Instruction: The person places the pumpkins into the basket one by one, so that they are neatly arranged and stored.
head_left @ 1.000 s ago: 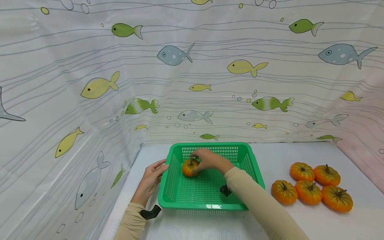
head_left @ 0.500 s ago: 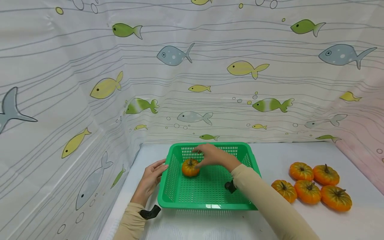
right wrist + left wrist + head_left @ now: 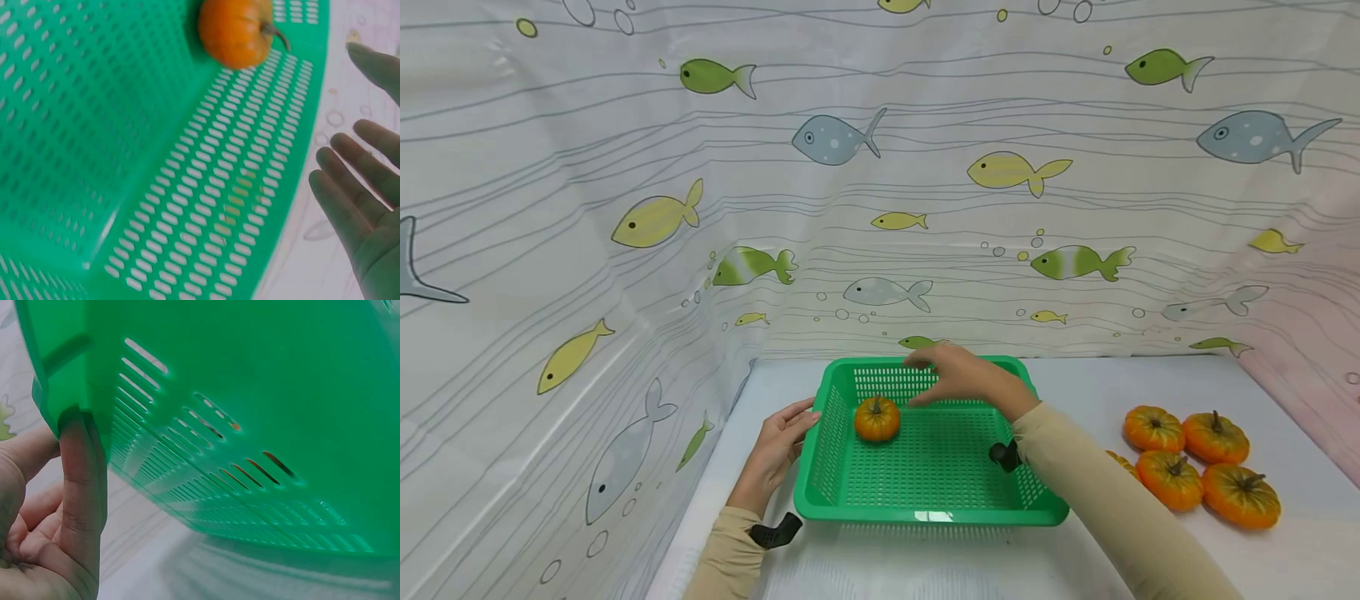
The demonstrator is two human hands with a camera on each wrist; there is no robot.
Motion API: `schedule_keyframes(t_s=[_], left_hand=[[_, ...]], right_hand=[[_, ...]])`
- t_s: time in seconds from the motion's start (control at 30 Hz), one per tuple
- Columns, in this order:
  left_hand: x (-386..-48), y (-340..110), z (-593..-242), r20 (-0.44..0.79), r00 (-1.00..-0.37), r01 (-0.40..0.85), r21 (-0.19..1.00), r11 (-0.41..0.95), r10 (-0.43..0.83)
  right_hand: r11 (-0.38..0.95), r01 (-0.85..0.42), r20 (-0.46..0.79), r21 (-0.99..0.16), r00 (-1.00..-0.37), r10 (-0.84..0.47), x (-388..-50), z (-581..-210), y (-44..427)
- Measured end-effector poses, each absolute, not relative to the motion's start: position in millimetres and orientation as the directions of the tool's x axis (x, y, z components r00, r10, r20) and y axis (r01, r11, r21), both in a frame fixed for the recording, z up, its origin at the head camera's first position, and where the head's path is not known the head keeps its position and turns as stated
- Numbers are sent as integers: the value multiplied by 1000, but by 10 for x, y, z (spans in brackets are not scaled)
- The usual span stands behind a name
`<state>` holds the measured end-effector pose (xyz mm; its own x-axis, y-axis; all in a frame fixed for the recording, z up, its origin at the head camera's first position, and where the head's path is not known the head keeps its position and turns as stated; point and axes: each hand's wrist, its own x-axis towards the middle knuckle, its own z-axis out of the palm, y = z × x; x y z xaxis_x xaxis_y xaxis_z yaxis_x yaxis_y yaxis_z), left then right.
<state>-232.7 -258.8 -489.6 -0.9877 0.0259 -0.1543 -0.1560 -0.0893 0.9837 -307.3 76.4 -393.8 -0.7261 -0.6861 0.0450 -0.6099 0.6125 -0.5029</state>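
A green plastic basket [image 3: 928, 516] with slotted walls stands on the white table. One small orange pumpkin [image 3: 877, 419] sits inside it near the back left, stem up. My left hand [image 3: 778, 446] holds the basket's left rim; in the left wrist view its fingertips are partly hidden beneath the rim's lip. Over the basket's back part, to the right of that pumpkin and apart from it, hovers my right hand [image 3: 958, 375] with nothing in it. In the right wrist view the fingers [image 3: 350, 200] are spread and fairly straight, beyond the rim.
Several more orange pumpkins [image 3: 1170, 481] lie grouped on the table [image 3: 1075, 383] to the right; my right sleeve partly covers the leftmost. A fish-patterned sheet [image 3: 955, 250] hangs behind and along both sides. Each wrist carries a small black device.
My right hand has let go of the pumpkin in the basket and moved up and to the right. That pumpkin stays put. My left hand has kept its place at the rim.
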Motion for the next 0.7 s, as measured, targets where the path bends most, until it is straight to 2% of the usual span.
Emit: schedule_keyframes(t_s=[0.7], left_hand=[[-2275,-2645,-4883,-145,-987,-150,984,-92,64]], right_hand=[[635,-564,167,-529,-802,-573,-2826,-3614,1717]])
